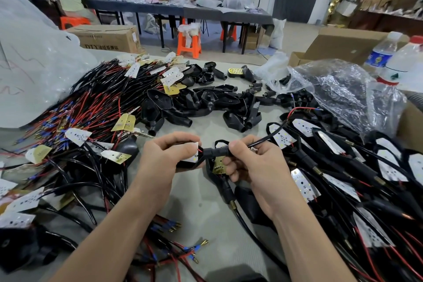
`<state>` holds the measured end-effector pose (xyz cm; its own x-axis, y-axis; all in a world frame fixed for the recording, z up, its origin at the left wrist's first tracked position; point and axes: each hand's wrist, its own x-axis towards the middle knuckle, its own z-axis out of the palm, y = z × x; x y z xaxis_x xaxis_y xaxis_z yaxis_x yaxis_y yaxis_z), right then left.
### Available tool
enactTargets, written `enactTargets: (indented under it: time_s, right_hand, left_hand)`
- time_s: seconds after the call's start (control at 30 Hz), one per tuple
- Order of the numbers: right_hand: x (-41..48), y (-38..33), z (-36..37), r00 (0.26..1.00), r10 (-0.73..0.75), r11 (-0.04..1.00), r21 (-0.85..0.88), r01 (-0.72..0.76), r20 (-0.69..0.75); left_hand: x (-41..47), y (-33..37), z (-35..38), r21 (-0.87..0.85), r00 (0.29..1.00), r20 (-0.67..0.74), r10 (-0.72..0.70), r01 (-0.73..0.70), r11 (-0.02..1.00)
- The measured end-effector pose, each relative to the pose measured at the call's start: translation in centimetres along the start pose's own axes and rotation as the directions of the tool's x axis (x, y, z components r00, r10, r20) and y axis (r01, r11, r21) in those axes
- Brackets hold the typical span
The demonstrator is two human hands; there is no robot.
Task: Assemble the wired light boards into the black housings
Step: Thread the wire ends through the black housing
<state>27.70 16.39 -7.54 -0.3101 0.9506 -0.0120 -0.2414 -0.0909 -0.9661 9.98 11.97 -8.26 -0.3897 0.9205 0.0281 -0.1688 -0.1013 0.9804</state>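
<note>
My left hand (168, 154) grips a black housing (191, 163) with a white light board (194, 152) sitting in it. My right hand (254, 163) pinches the housing's black stem (216, 152) and the black wire (270, 135) that runs out of it to the upper right. Both hands meet above the middle of the table. Under the right hand lies another housing with a yellow board (218, 167). Empty black housings (203, 103) lie piled beyond the hands. A heap of wired boards (91, 103) fills the left side.
Finished housings with white boards (338, 167) are stacked at the right. A plastic bag of parts (338, 89) and two water bottles (398, 62) stand at the far right. Loose red and black wires (174, 247) lie near the front edge. People sit at a far table (183, 9).
</note>
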Motion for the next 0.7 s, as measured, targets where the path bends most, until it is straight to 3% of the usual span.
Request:
enactTargets:
  time_s: [0.13, 0.2, 0.37, 0.6, 0.7]
  right_hand:
    - [0.1, 0.3, 0.6, 0.999, 0.051, 0.998, 0.028, -0.051, 0.002]
    - [0.0, 0.4, 0.7, 0.999, 0.052, 0.999, 0.014, -0.052, 0.009]
    - [-0.2, 0.4, 1.1, 1.000, 0.008, 1.000, 0.022, -0.008, 0.020]
    - [-0.3, 0.1, 1.4, 1.000, -0.022, 1.000, -0.002, 0.022, -0.019]
    - [-0.1, -0.4, 1.0, 0.993, -0.084, 0.996, -0.024, 0.082, -0.083]
  left_hand:
    - [-0.5, 0.1, 0.3, 0.098, 0.977, -0.114, 0.180, -0.169, 0.981]
    - [-0.6, 0.3, 0.2, 0.201, 0.969, -0.059, 0.239, -0.223, 0.954]
    - [-0.4, 0.1, 0.1, 0.035, 0.991, -0.020, 0.131, -0.130, 0.991]
    - [-0.2, 0.1, 0.3, -0.071, 0.993, 0.102, 0.061, -0.053, 0.996]
    - [-0.1, -0.1, 0.6, 0.051, 0.990, 0.014, 0.143, -0.143, 0.988]
